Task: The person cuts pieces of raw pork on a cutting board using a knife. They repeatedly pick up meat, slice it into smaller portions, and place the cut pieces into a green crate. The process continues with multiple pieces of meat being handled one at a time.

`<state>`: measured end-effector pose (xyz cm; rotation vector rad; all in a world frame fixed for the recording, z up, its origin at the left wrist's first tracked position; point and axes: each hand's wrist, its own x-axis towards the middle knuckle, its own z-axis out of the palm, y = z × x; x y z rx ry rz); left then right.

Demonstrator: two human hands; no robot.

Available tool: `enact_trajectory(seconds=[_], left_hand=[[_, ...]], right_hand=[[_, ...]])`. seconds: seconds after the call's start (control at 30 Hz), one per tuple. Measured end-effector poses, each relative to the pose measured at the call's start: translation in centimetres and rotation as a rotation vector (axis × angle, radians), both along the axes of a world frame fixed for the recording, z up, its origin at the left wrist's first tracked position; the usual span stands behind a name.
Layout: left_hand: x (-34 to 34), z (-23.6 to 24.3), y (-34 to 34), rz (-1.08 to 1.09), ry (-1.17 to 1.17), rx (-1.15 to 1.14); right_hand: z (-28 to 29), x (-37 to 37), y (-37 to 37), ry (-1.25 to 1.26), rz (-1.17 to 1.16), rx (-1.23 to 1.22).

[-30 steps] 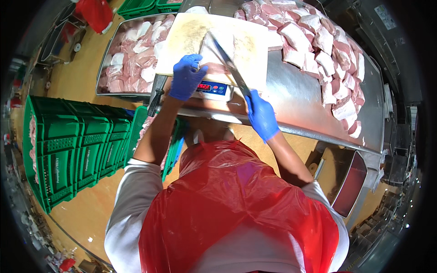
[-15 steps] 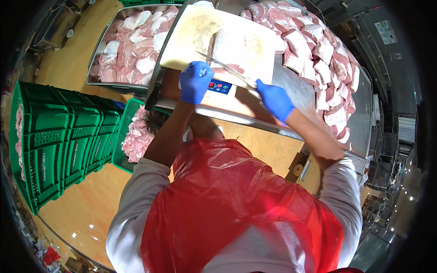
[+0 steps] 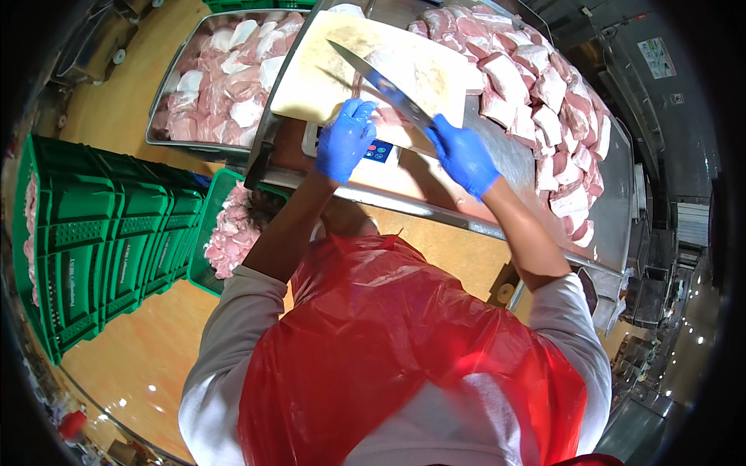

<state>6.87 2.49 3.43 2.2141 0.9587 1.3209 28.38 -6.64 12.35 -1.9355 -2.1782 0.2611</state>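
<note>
A slab of raw pale pink meat, likely pork point(image 3: 423, 74), lies on a cream cutting board point(image 3: 315, 54), partly covered by the knife. My right hand point(image 3: 465, 158), in a blue glove, is closed round the handle of a long knife point(image 3: 378, 81). Its blade slants over the meat, with the tip toward the board's far left. At the near left corner of the meat is my left hand point(image 3: 346, 144), also gloved in blue, fingers bent and pinched at its edge. Just under the board's near edge shows a scale's blue button panel point(image 3: 378, 151), partly behind that hand.
Many meat pieces point(image 3: 571, 109) are heaped on the steel table point(image 3: 509, 147) at right. A metal tub point(image 3: 155, 128) of meat stands at far left. Below it are a green crate point(image 3: 203, 268) with trimmings point(image 3: 231, 233) and stacked green crates point(image 3: 116, 233).
My right hand has swung the knife's tip up and away, over the meat. My left hand has shifted slightly right, its fist loosening into bent fingers at the meat's edge.
</note>
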Motion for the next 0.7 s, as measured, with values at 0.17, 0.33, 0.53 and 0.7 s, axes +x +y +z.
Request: enact_trajectory(seconds=[0.17,0.33,0.53,0.7], left_hand=[[-1.3,-3.3,0.8,-0.013,-0.003,0.285],[-3.0,-3.2,-0.2,0.089,0.057,-0.141],[-12.7,-4.3,-3.5,0.375,-0.112,-0.014],[-27.1,-10.2,-8.4,0.637,0.119,-0.332]], right_hand=[[0.0,-3.7,4.0,-0.051,0.047,-0.027],[-0.3,1.2,1.0,-0.252,0.151,-0.194],[4.7,11.9,-5.7,-0.483,0.152,-0.319],[0.1,12.9,-10.4,0.109,-0.172,0.006]])
